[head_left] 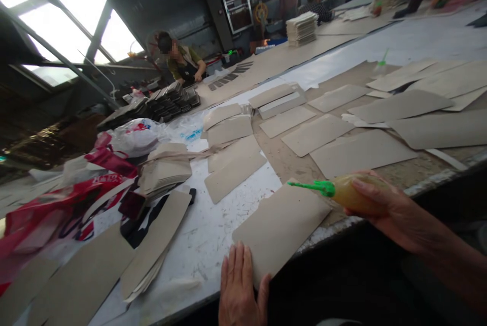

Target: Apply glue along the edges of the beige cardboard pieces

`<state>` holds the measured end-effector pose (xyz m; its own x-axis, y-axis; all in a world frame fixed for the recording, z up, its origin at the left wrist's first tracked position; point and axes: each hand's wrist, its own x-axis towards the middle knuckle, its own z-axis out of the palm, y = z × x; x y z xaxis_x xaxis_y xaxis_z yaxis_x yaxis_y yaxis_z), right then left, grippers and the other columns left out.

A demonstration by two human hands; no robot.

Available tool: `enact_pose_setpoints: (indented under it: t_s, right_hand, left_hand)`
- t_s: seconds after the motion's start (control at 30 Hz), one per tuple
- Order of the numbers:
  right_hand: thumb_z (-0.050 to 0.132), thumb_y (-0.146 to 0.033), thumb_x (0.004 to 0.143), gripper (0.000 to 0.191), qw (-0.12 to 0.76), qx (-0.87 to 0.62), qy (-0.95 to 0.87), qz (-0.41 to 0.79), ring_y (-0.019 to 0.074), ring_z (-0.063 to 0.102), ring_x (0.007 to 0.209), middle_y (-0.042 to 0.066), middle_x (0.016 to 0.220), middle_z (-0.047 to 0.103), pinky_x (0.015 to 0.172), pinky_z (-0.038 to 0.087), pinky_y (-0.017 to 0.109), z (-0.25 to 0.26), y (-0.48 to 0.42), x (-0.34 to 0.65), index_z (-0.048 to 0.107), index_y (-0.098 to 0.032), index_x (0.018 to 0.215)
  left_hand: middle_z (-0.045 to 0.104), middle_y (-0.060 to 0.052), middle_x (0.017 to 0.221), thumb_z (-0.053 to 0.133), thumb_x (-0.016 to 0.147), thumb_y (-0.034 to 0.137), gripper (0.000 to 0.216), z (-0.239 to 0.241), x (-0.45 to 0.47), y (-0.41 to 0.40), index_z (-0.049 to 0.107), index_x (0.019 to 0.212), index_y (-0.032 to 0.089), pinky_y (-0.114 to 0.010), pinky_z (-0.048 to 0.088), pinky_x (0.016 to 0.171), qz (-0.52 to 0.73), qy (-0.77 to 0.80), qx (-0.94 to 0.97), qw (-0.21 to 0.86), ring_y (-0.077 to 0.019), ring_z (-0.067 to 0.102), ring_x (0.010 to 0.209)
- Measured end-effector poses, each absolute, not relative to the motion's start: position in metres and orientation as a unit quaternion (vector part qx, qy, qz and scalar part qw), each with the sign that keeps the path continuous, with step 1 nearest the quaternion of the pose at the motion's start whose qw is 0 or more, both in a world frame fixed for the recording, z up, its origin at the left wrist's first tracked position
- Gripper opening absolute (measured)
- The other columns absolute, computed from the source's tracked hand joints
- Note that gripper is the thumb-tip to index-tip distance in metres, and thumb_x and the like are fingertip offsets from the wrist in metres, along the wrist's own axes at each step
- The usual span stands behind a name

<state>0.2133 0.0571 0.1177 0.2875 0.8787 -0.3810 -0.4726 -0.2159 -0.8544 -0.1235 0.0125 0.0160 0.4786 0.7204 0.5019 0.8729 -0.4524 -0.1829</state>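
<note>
My right hand is wrapped round a squeeze bottle of yellowish stuff, held tilted on its side. Its long green nozzle points left, over the far right part of a beige cardboard piece. That piece lies at the table's front edge. Flat on its near left end rests my left hand, fingers stretched out and thumb apart. Whether the nozzle tip touches the cardboard, I cannot tell. Just beyond lie more cardboard pieces of a similar kind.
Stacked cardboard, a fanned stack and red bags occupy the left. Loose cardboard sheets cover the right. Another green-tipped bottle stands farther back. A co-worker bends over the far table side.
</note>
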Motion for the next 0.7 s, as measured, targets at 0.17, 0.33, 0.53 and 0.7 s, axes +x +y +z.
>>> enact_pose_setpoints:
  t_s: [0.17,0.33,0.53,0.7]
  right_hand:
    - [0.082,-0.044,0.067,0.042,0.569,-0.542,-0.265,0.559,0.0202,0.066,0.074,0.001,0.087,0.067,0.056,0.058,0.027,0.112,0.056,0.197,0.055,-0.027,0.095]
    - [0.079,-0.054,0.066,0.051,0.449,-0.618,-0.442,0.47,0.019,0.064,0.067,-0.001,0.077,0.067,0.056,0.054,0.026,0.109,0.054,0.18,0.053,-0.028,0.101]
    - [0.07,-0.049,0.078,0.034,0.372,-0.592,-0.639,0.322,0.0169,0.063,0.069,0.001,0.087,0.063,0.06,0.054,0.027,0.117,0.058,0.151,0.056,-0.025,0.098]
    - [0.068,-0.034,0.084,0.026,0.385,-0.497,-0.749,0.21,0.0188,0.06,0.087,0.003,0.097,0.055,0.075,0.052,0.031,0.111,0.065,0.133,0.054,-0.026,0.104]
  left_hand:
    - [0.063,-0.019,0.125,0.057,0.091,0.015,0.04,0.022,-0.098,-0.006,0.054,0.128,0.004,-0.043,0.05,0.101,-0.273,-0.493,-0.801,0.202,-0.0266,0.059,0.12]
    - [0.067,-0.016,0.114,0.062,0.085,0.008,0.03,0.027,-0.074,-0.018,0.062,0.115,0.005,-0.039,0.054,0.098,-0.318,-0.465,-0.814,0.139,-0.0247,0.06,0.116]
    - [0.067,-0.017,0.116,0.05,0.086,-0.003,0.032,0.021,-0.071,-0.011,0.063,0.115,0.004,-0.04,0.057,0.094,-0.325,-0.485,-0.801,0.133,-0.0261,0.06,0.115]
    - [0.064,-0.019,0.119,0.049,0.086,-0.002,0.032,0.019,-0.057,-0.013,0.063,0.114,0.004,-0.042,0.057,0.093,-0.344,-0.521,-0.771,0.126,-0.0284,0.058,0.118]
